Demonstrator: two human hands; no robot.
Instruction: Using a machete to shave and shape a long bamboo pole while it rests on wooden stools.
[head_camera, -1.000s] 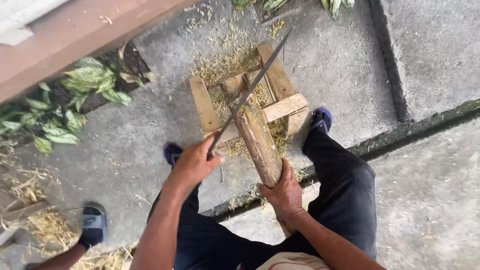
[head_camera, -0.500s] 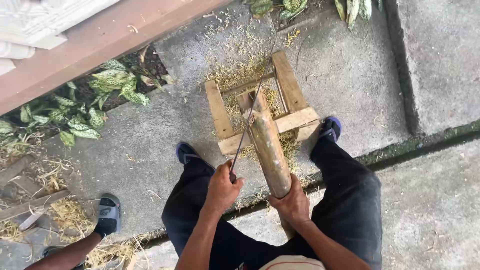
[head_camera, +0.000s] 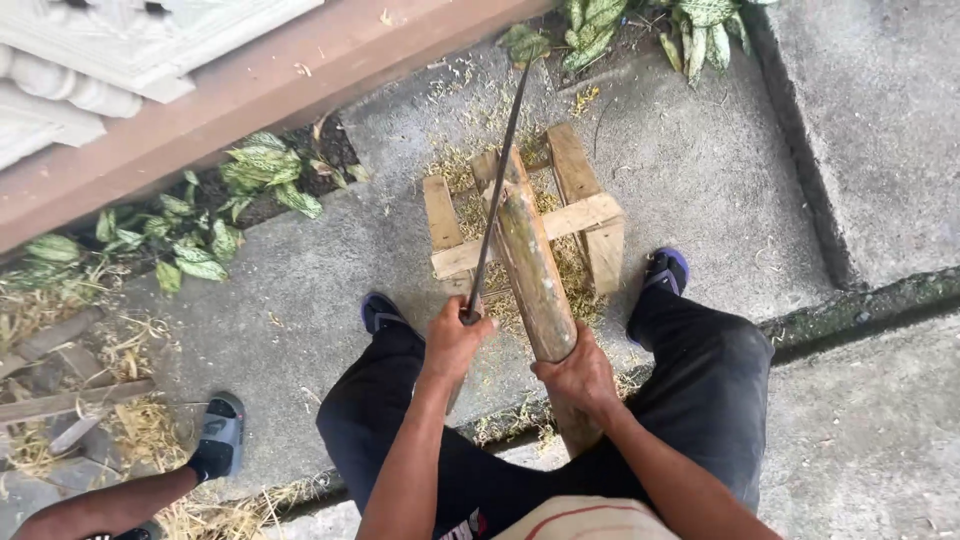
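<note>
The left hand (head_camera: 455, 340) was clenched around the handle of a long machete (head_camera: 497, 180). The right hand (head_camera: 580, 378) gripped a stiff, likely heavy bamboo pole (head_camera: 530, 260) at its near end, its far end propped on a wooden stool (head_camera: 590, 215).

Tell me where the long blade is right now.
In the head view the long blade is gripped by the left hand, left of centre, and slants up along the bamboo pole that the right hand steadies on the wooden stand.
</note>
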